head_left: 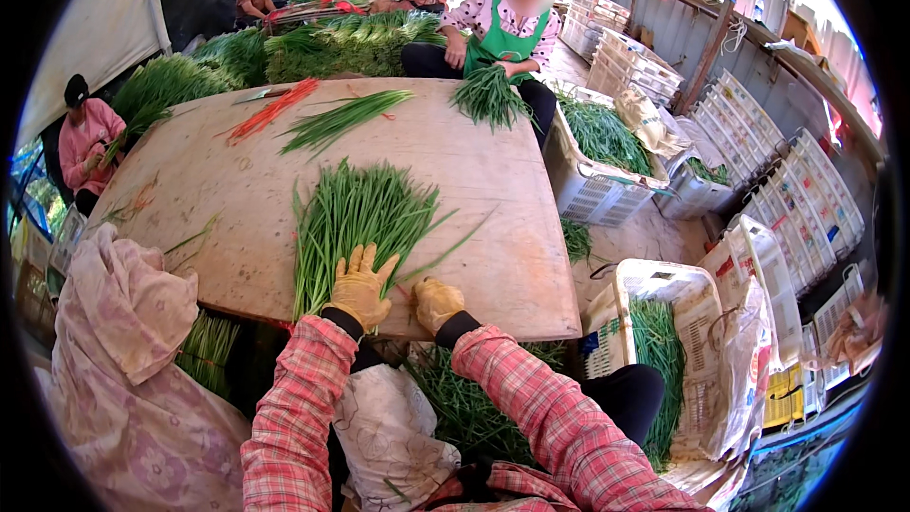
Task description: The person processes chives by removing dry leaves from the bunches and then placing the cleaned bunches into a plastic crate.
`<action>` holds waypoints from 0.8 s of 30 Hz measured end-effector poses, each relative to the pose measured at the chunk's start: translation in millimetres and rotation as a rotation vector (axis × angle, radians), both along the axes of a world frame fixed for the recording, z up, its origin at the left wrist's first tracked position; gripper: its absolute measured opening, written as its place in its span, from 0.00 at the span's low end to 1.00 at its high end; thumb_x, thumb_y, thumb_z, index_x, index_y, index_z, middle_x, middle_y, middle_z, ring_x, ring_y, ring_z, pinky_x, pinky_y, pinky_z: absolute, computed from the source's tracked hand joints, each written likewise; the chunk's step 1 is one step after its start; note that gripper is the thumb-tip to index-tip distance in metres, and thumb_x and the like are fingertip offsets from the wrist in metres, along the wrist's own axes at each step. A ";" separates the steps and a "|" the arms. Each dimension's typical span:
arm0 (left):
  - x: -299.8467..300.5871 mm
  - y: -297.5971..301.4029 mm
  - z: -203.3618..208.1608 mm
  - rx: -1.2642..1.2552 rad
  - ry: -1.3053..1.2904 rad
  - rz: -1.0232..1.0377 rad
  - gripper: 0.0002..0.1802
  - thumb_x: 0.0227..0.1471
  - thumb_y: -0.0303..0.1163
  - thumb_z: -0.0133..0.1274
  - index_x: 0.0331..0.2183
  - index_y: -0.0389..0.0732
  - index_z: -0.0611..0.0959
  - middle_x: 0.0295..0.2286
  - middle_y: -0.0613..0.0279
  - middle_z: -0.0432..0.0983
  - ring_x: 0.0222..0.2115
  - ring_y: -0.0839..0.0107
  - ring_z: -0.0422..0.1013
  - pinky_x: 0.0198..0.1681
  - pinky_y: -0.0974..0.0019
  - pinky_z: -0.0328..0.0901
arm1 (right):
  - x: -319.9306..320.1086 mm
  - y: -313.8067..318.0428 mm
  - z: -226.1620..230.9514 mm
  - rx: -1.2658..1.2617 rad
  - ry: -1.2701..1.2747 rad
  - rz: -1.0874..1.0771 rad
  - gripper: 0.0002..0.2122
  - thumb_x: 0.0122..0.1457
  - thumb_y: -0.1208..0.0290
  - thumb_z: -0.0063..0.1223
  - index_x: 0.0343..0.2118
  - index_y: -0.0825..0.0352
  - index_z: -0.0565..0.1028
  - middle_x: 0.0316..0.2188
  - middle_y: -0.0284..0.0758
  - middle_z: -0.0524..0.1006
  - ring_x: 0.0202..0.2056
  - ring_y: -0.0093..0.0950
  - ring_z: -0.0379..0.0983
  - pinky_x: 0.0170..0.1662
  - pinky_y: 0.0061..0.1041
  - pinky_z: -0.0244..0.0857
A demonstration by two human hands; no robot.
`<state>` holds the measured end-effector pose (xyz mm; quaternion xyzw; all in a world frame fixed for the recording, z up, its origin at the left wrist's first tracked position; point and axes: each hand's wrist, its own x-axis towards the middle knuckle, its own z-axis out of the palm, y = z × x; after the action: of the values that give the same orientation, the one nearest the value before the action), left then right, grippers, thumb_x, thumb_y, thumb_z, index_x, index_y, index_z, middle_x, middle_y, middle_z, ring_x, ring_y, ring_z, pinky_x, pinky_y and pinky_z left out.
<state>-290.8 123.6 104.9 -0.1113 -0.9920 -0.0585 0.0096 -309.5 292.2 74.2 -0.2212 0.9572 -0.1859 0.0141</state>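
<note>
A thick bunch of garlic chives [365,213] lies on the wooden table [483,209] in front of me, tips pointing away. My left hand [360,286], in a yellowish glove, rests on its lower part with fingers spread. Just right of it, by the table's near edge, my right hand [438,303] is closed with the fingers curled under; whatever they hold, if anything, is hidden. A few loose leaves stick out to the right of the bunch. Farther back lie a smaller bunch of chives [346,120] and a pile of red-orange ties [273,110].
Across the table a person in a green apron [500,43] holds greens [490,97]; another in pink [88,144] sits at left. Greens fill crates at right, including a white crate [621,308]. Loose greens [483,408] lie below the near edge. Patterned cloth [133,322] hangs at left.
</note>
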 end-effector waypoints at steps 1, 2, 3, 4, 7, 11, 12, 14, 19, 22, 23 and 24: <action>1.0 -0.3 1.3 0.018 -0.002 -0.006 0.44 0.40 0.39 0.53 0.59 0.58 0.55 0.59 0.46 0.44 0.60 0.49 0.41 0.60 0.45 0.39 | -1.8 -0.4 2.9 0.045 -0.022 0.053 0.08 0.49 0.68 0.51 0.28 0.67 0.75 0.30 0.45 0.75 0.33 0.43 0.73 0.34 0.40 0.66; 1.6 -0.9 1.4 0.019 0.004 -0.012 0.44 0.40 0.39 0.52 0.59 0.58 0.55 0.59 0.46 0.44 0.60 0.49 0.41 0.60 0.44 0.39 | 0.1 -1.5 10.2 0.090 -0.045 0.106 0.07 0.48 0.69 0.50 0.28 0.67 0.75 0.29 0.44 0.76 0.32 0.43 0.73 0.34 0.40 0.66; 1.8 -1.4 1.1 0.019 0.011 -0.019 0.43 0.40 0.38 0.52 0.59 0.58 0.55 0.59 0.46 0.45 0.60 0.49 0.41 0.60 0.44 0.39 | 3.9 -0.8 13.5 0.071 -0.033 0.154 0.07 0.48 0.69 0.50 0.27 0.67 0.75 0.28 0.44 0.76 0.32 0.43 0.74 0.34 0.40 0.66; 1.7 -1.7 0.4 0.020 0.017 -0.026 0.43 0.41 0.38 0.52 0.60 0.58 0.55 0.59 0.46 0.45 0.60 0.49 0.41 0.60 0.44 0.39 | 8.1 1.2 15.9 0.051 -0.022 0.203 0.07 0.48 0.70 0.49 0.27 0.67 0.75 0.28 0.44 0.76 0.32 0.43 0.74 0.34 0.40 0.66; 1.2 -3.1 -5.0 -0.003 0.044 -0.040 0.44 0.41 0.38 0.52 0.60 0.59 0.54 0.59 0.46 0.45 0.60 0.49 0.42 0.59 0.43 0.40 | 14.8 0.7 21.6 0.034 -0.004 0.142 0.07 0.48 0.71 0.47 0.27 0.65 0.76 0.28 0.44 0.76 0.32 0.43 0.74 0.34 0.40 0.66; 5.7 1.7 4.6 -0.006 0.160 -0.062 0.46 0.39 0.38 0.56 0.59 0.56 0.55 0.56 0.48 0.52 0.57 0.49 0.49 0.56 0.43 0.47 | 0.1 8.8 -7.5 -0.030 0.019 0.053 0.07 0.49 0.70 0.47 0.27 0.63 0.76 0.28 0.44 0.76 0.31 0.43 0.74 0.34 0.40 0.67; 5.3 0.7 3.3 0.004 0.273 -0.096 0.46 0.37 0.40 0.58 0.58 0.54 0.57 0.53 0.49 0.55 0.55 0.50 0.51 0.54 0.43 0.50 | -2.8 10.7 -25.5 -0.098 0.185 0.058 0.07 0.49 0.69 0.46 0.27 0.62 0.76 0.27 0.43 0.76 0.31 0.43 0.73 0.34 0.40 0.67; 6.8 -8.1 4.2 0.044 0.257 -0.121 0.47 0.35 0.46 0.61 0.58 0.55 0.59 0.54 0.48 0.56 0.55 0.49 0.51 0.54 0.44 0.50 | 7.1 6.8 -5.8 -0.024 0.012 0.025 0.07 0.50 0.67 0.48 0.29 0.62 0.76 0.29 0.43 0.75 0.32 0.42 0.73 0.35 0.39 0.67; 20.5 -39.9 28.7 0.371 0.446 -0.124 0.34 0.44 0.38 0.56 0.54 0.48 0.68 0.52 0.48 0.61 0.54 0.54 0.56 0.56 0.54 0.51 | 21.8 43.2 -1.8 -0.124 0.025 0.027 0.11 0.53 0.66 0.50 0.36 0.64 0.74 0.33 0.44 0.74 0.33 0.43 0.73 0.37 0.37 0.67; 35.8 -79.7 11.6 0.982 0.441 -0.018 0.22 0.50 0.28 0.51 0.49 0.38 0.72 0.47 0.52 0.69 0.49 0.63 0.64 0.53 0.64 0.57 | 39.2 79.4 -3.3 -0.195 0.042 0.016 0.09 0.54 0.68 0.49 0.36 0.66 0.74 0.29 0.45 0.75 0.31 0.40 0.73 0.34 0.35 0.66; 42.6 -91.4 8.4 1.186 0.423 0.040 0.19 0.52 0.26 0.49 0.48 0.35 0.73 0.45 0.54 0.71 0.46 0.66 0.67 0.52 0.66 0.59 | 46.0 91.1 -1.3 -0.216 0.026 0.025 0.08 0.55 0.69 0.48 0.35 0.67 0.75 0.27 0.45 0.75 0.30 0.41 0.73 0.33 0.34 0.66; 49.6 -97.8 6.1 1.231 0.387 0.144 0.18 0.53 0.26 0.49 0.47 0.33 0.74 0.44 0.55 0.72 0.45 0.69 0.68 0.50 0.68 0.60 | 51.5 105.2 -1.4 -0.231 0.014 0.025 0.08 0.55 0.70 0.48 0.33 0.67 0.75 0.25 0.44 0.76 0.29 0.41 0.73 0.32 0.34 0.66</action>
<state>-241.2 25.8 111.0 -0.0272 -0.7623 -0.5946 0.2542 -257.9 397.4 72.8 -0.2346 0.9266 -0.2934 -0.0161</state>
